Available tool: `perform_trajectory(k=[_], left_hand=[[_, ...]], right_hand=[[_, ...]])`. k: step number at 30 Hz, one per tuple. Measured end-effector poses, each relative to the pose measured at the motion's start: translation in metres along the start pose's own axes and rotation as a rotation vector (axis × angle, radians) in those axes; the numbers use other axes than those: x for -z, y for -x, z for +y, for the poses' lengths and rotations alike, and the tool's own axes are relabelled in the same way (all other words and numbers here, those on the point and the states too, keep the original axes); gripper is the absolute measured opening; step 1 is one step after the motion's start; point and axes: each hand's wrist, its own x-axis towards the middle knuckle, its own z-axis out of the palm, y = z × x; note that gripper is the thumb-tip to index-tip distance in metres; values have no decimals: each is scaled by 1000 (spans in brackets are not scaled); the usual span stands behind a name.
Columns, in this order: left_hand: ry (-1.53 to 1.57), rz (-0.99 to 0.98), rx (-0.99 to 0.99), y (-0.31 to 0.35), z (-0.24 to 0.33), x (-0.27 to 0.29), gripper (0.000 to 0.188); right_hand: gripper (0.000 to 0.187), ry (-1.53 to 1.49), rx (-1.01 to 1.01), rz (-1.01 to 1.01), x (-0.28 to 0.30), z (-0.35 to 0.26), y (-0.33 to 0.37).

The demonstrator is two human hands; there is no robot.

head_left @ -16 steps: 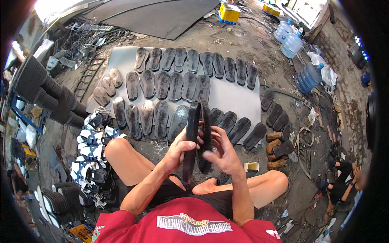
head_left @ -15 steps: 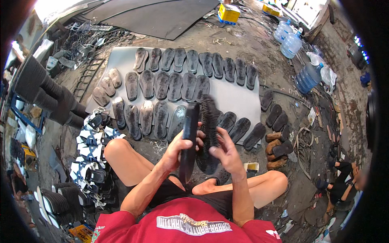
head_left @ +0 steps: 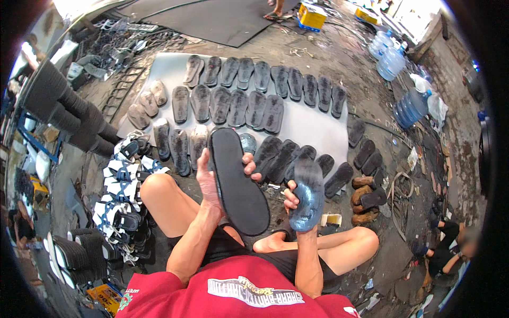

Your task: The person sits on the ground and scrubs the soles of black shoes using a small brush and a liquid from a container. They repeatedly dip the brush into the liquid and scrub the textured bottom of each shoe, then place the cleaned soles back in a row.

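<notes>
My left hand [head_left: 210, 183] grips a flat black shoe sole [head_left: 238, 180] from behind, thumb at its left edge and fingertips at its right. The sole is upright, its smooth face with a thin raised rim toward me. To its right, my right hand [head_left: 291, 196] is closed round a dark sole piece [head_left: 307, 199] with a glossy, wet-looking face; its palm is hidden behind. The two pieces are apart. Just beyond them, rows of dark foot-shaped sole pieces [head_left: 220, 103] lie on a pale grey sheet [head_left: 313, 124], some glossy on top.
White-and-navy sandal uppers [head_left: 119, 183] are heaped by my left knee. Tall stacks of black soles [head_left: 63, 114] stand at the left. Brown shoe lasts [head_left: 365, 204] lie near my right knee. Blue water jugs [head_left: 411, 107] stand at the far right, and a yellow box [head_left: 312, 17] at the back.
The two pieces, previously side by side and edge-on, have moved apart. Both have turned to show their faces, the right one moving rightward. A person's foot has appeared at the back.
</notes>
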Motion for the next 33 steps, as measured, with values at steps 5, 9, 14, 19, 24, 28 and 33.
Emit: perform_trajectory(k=[5,9,14,19,24,28,33], left_hand=[[-91,4,-53,0,4,-2,77],[-74,165,-147,1,10,-5,71],[-67,-31,-158,5,5,-11,74],[-72,-140,-195,5,1,-23,82],[-149,-210,-166,9,-14,-33,87],[-225,-175,-125,13,-22,-47,95],[-147,-293,-80,13,-21,-45,93]], right_hand=[[97,234,16,-95,-58,25,-3],[89,210,-37,-163,-95,33,-4],[86,619,212,-163,-122,42,6],[78,1845,570,-97,-171,62,29],[79,2235,814,-116,-166,103,42],[79,2298,871,-104,-155,108,42],[82,2309,866,-133,-144,106,47]])
